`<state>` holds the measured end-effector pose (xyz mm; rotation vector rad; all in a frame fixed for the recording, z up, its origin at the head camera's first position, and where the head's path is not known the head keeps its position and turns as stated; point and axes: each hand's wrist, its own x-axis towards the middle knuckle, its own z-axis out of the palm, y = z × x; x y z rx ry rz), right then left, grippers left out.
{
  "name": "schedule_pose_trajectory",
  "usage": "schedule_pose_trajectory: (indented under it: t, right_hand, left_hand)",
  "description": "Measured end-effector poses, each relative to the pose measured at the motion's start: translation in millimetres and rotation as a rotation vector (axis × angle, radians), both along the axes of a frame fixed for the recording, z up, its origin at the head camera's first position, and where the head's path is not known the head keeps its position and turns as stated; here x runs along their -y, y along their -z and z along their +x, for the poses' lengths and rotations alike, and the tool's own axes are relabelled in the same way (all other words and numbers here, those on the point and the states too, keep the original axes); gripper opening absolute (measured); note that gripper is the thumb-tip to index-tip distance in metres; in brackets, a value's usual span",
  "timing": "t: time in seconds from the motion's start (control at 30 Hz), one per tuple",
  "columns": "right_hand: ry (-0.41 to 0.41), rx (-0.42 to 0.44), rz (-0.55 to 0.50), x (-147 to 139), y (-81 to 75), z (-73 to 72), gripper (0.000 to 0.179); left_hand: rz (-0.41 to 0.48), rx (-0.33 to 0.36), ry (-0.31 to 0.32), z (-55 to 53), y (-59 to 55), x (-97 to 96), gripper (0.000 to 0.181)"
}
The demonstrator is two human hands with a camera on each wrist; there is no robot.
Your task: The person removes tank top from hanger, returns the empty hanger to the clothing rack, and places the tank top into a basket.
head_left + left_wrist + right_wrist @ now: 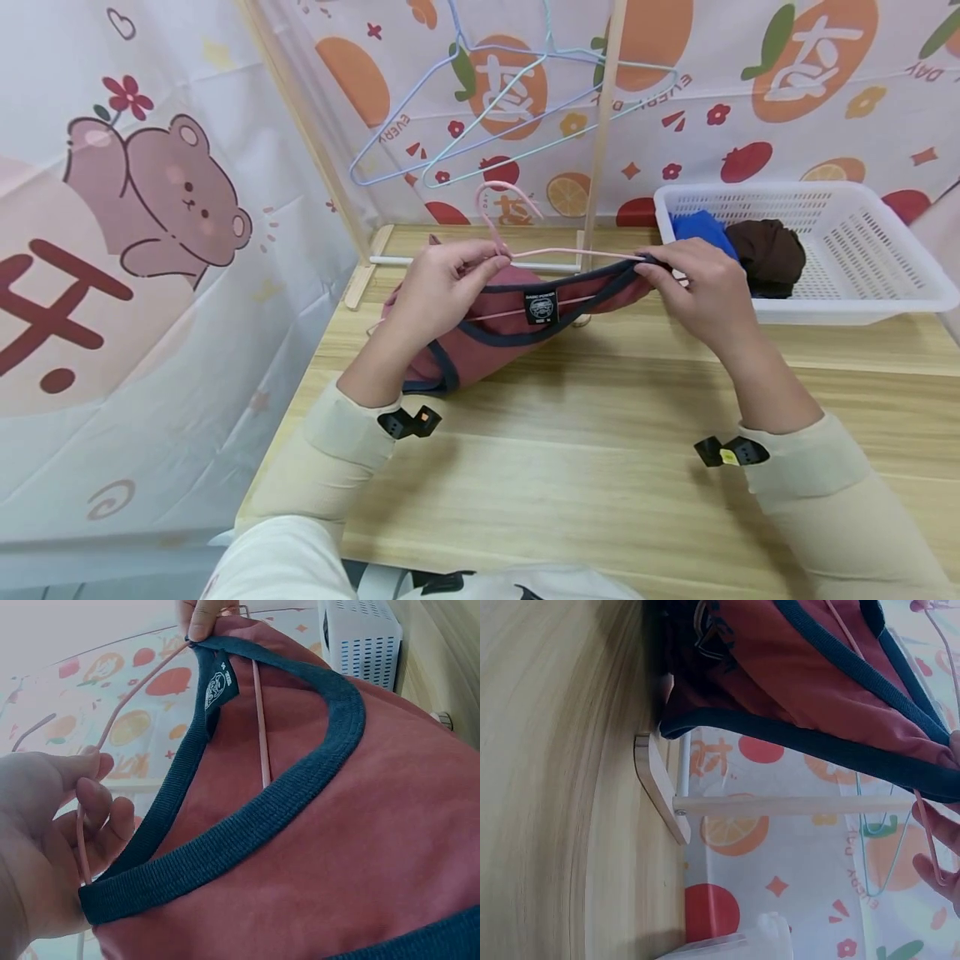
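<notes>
A dusty-red sleeveless top (487, 354) with navy trim and a black neck label (541, 307) hangs over the wooden table. A pink hanger (555, 251) passes partly inside it, with its hook pointing up. My left hand (438, 287) pinches the hanger wire just below the hook. In the left wrist view, the navy neckband (225, 840) lies under that hand. My right hand (701, 279) pinches the top's navy edge at the right shoulder. In the right wrist view, the hanger's end (928, 836) sticks out past the cloth beside the right fingers.
A wooden rack (600, 142) stands behind, carrying a blue hanger (401, 112) and a mint hanger (480, 125). To the right, a white basket (885, 250) contains blue cloth (703, 232) and dark brown cloth (767, 254). A printed curtain (135, 333) borders the table (570, 492) at left.
</notes>
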<state>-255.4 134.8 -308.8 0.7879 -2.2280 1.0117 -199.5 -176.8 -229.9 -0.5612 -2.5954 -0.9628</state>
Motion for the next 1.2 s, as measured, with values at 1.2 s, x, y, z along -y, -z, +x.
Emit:
schedule_pose_trajectory:
  t: [1.2]
  right_hand:
    - [-0.346,0.875,-1.111,-22,25.4,-19.4,0.023]
  left_hand:
    - [0.115,-0.127,-0.004,-0.6,7.9,14.1,0.015]
